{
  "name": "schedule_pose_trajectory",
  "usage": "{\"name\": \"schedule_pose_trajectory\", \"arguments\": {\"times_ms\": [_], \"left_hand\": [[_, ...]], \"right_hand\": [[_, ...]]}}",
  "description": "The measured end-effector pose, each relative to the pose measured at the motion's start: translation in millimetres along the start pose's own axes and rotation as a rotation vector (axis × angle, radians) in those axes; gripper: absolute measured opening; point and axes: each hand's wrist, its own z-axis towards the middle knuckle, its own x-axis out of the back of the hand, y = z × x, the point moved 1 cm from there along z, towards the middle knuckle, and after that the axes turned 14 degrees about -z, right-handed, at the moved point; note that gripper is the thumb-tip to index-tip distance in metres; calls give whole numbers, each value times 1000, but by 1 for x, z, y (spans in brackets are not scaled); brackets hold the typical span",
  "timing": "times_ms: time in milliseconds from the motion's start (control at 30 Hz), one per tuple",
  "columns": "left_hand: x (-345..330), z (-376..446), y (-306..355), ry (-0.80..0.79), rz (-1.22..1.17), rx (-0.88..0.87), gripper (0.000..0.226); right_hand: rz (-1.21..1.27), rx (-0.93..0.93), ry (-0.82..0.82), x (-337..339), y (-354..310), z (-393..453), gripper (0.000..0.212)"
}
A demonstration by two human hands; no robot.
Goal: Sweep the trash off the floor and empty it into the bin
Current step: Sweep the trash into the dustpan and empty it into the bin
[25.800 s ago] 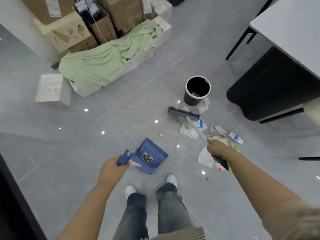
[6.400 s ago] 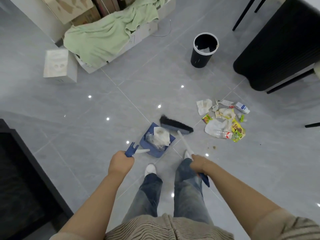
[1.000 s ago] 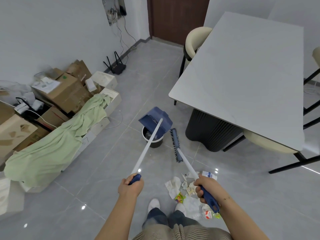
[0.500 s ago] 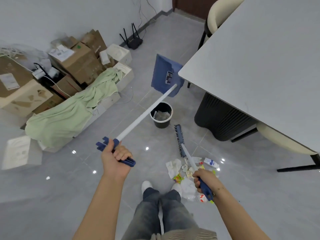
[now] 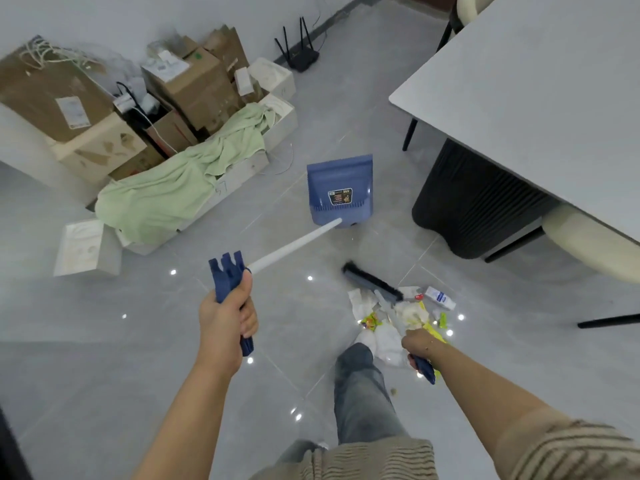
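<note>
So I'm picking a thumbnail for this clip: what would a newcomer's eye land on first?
Probably the blue dustpan, held up mid-frame on its long white handle by the left hand. Next, the colourful trash pile on the grey floor at lower right, with the broom head at its far edge and the right hand gripping the broom's handle. The pale green cloth draped over boxes at left also stands out.

The bin cannot be seen: beyond the left hand (image 5: 227,320), the raised dustpan (image 5: 340,190) covers its place. Just ahead of the right hand (image 5: 419,344), the broom (image 5: 372,282) shaft is blurred over the trash (image 5: 391,322), whose wrappers are too small to read. Right of that hand, the counter (image 5: 540,98) runs off the edge
</note>
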Motion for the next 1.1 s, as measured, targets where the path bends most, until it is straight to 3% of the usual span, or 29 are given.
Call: {"name": "schedule_pose_trajectory", "arguments": {"times_ms": [167, 267, 433, 633, 767, 1100], "left_hand": [[69, -51, -26, 24, 90, -45, 37], [107, -82, -39, 47, 107, -44, 38], [159, -133, -59, 90, 137, -64, 35], [183, -186, -89, 135, 201, -63, 37], [176, -213, -108, 104, 253, -84, 32], [93, -257, -178, 97, 261, -101, 30]], "right_hand": [[-123, 47, -14, -84, 24, -15, 26], [-176, 61, 18, -123, 38, -41, 10], [-239, 41, -27, -166, 71, -70, 30], [152, 39, 80, -186, 121, -117, 19], [248, 52, 161, -185, 167, -128, 30], [284, 43, 278, -84, 272, -97, 13]]}}
